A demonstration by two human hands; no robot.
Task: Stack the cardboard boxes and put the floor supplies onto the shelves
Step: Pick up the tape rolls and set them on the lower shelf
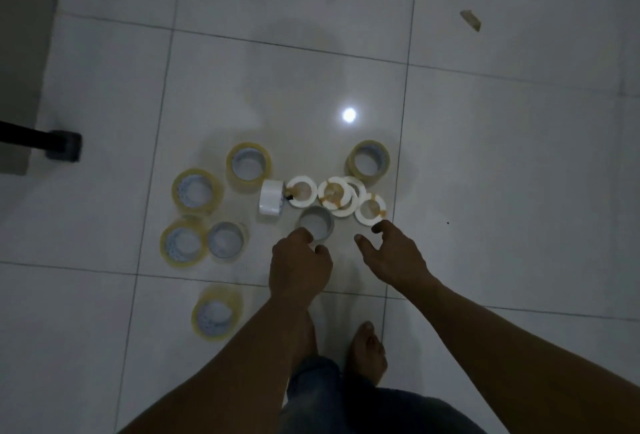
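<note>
Tape rolls lie scattered on the white tiled floor (485,156). Several are yellowish clear rolls, among them one (248,166) at the back left and one (367,162) at the back right. Several flat white rings (337,196) overlap in the middle, and a white roll (270,201) stands on its edge beside them. My left hand (299,262) pinches the near rim of a grey roll (320,220), finger inside and thumb outside. My right hand (393,253) hovers with thumb and fingers spread just short of the nearest white ring (362,217).
A black furniture foot (64,146) and bar stand at the left by a wall. A scrap of brown tape (470,20) lies at the far right. My bare feet (367,350) stand just behind the rolls. A lamp's reflection (349,114) shines on the tile.
</note>
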